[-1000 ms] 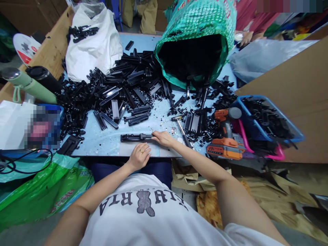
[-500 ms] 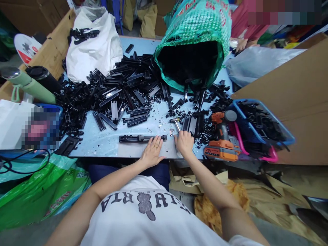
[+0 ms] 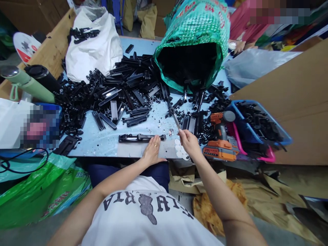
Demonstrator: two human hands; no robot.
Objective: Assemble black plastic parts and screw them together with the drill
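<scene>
Blue tabletop [image 3: 102,141] across the middle of the frame, heaped with black parts [image 3: 138,70]; green sack [image 3: 197,30] at upper center, orange drill [image 3: 221,152] at right. Long black piece [image 3: 130,137] at lower center, lying crosswise near the front edge. Rests left hand [image 3: 151,150] flat over its right portion, with fingers outstretched. Grips hammer [image 3: 176,119] by the shaft in closed right hand [image 3: 191,142], with head toward the frame's top.
</scene>
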